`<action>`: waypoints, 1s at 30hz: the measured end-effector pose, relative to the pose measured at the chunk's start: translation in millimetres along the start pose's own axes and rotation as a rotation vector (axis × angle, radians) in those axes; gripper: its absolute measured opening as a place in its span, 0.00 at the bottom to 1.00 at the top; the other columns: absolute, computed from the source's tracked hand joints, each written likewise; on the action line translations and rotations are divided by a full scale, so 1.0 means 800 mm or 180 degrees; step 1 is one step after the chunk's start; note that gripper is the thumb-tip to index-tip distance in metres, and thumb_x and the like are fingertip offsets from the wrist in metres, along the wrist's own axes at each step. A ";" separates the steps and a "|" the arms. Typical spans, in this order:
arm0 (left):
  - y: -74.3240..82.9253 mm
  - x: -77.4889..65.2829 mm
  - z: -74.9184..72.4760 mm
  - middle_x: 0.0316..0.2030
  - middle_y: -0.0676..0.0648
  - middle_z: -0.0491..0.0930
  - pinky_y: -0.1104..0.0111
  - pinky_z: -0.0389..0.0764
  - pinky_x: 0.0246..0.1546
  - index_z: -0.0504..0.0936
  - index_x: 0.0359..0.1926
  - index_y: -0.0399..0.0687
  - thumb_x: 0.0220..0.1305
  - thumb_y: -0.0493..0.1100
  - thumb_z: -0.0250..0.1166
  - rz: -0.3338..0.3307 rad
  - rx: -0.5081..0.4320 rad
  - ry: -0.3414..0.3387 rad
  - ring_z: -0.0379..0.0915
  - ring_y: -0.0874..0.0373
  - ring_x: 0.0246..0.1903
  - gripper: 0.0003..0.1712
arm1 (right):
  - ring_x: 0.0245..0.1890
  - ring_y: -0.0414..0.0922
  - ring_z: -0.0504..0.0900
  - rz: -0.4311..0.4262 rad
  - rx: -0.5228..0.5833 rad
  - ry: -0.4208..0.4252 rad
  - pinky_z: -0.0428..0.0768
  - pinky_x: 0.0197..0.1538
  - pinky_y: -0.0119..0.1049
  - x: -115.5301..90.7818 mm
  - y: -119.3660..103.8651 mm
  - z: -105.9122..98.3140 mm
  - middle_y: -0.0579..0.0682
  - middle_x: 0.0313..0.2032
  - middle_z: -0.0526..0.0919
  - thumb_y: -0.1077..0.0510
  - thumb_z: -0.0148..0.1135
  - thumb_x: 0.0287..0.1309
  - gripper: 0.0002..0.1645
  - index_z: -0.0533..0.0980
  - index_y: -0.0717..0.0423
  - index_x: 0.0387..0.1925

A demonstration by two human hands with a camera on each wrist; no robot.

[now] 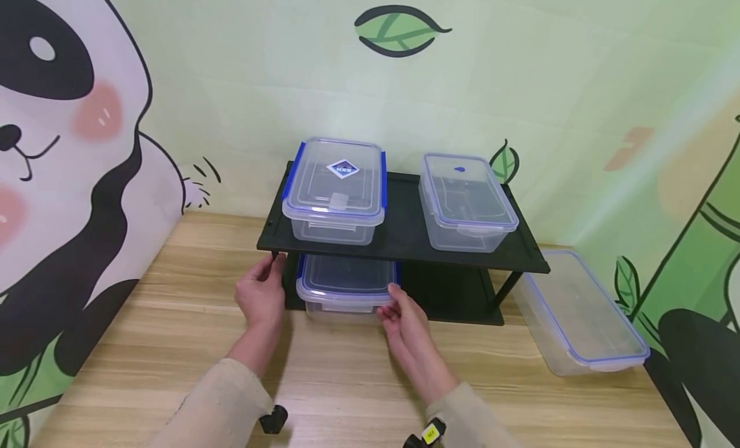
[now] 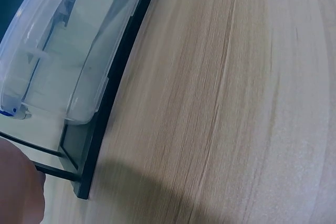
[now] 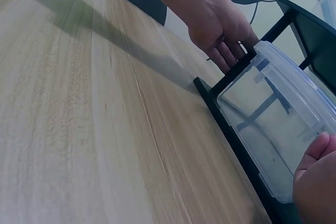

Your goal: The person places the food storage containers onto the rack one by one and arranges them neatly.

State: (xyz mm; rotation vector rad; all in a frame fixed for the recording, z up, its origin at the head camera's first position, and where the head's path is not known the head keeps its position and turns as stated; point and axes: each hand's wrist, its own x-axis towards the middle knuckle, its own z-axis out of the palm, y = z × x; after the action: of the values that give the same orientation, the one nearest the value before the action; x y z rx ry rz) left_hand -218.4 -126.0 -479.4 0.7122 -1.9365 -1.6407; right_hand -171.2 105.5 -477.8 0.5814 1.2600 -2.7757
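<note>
A clear food container [image 1: 348,301] with a blue-edged lid sits on the lower level of a black two-tier rack [image 1: 399,232], its front jutting past the lower shelf's edge. My right hand [image 1: 407,329] holds its front right corner, thumb at the lid's rim and fingers curled below. At the rack's left front post [image 3: 236,72], my left hand [image 1: 263,294] grips with bent fingers, close to the container's left side. In the left wrist view only part of that hand [image 2: 18,182] shows, overlapping the post.
On the upper shelf stand a container with blue side clips [image 1: 335,204] and, to its right, a smaller lidded container [image 1: 465,200]. Another large container [image 1: 584,319] rests on the wooden table [image 1: 341,384] right of the rack. A painted wall [image 1: 277,62] rises behind.
</note>
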 end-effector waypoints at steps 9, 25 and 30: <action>0.003 0.000 -0.001 0.47 0.38 0.91 0.73 0.76 0.49 0.92 0.52 0.44 0.70 0.48 0.74 -0.0044 -0.0041 -0.0046 0.86 0.51 0.48 0.16 | 0.33 0.42 0.77 0.0044 0.0061 -0.0065 0.84 0.44 0.30 0.002 0.007 0.004 0.47 0.30 0.76 0.59 0.64 0.76 0.12 0.80 0.52 0.31; 0.002 0.000 -0.003 0.47 0.39 0.91 0.74 0.76 0.48 0.92 0.52 0.44 0.69 0.49 0.75 -0.0053 -0.0005 -0.0035 0.85 0.53 0.46 0.17 | 0.38 0.42 0.82 0.0123 -0.0294 -0.0386 0.86 0.50 0.32 0.001 0.005 -0.006 0.50 0.35 0.81 0.54 0.63 0.78 0.10 0.76 0.56 0.40; 0.002 0.000 -0.003 0.46 0.39 0.91 0.74 0.76 0.48 0.93 0.51 0.45 0.69 0.50 0.75 -0.0051 -0.0001 -0.0042 0.85 0.53 0.46 0.17 | 0.37 0.42 0.82 0.0135 -0.0336 -0.0416 0.86 0.50 0.32 0.002 0.002 -0.009 0.49 0.34 0.82 0.56 0.62 0.78 0.11 0.78 0.56 0.37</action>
State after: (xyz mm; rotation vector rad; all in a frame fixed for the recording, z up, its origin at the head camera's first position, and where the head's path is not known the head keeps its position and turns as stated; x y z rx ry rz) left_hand -217.0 -127.4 -477.8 0.7203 -1.9445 -1.6594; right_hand -170.4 109.9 -483.4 0.4075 1.3394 -2.6450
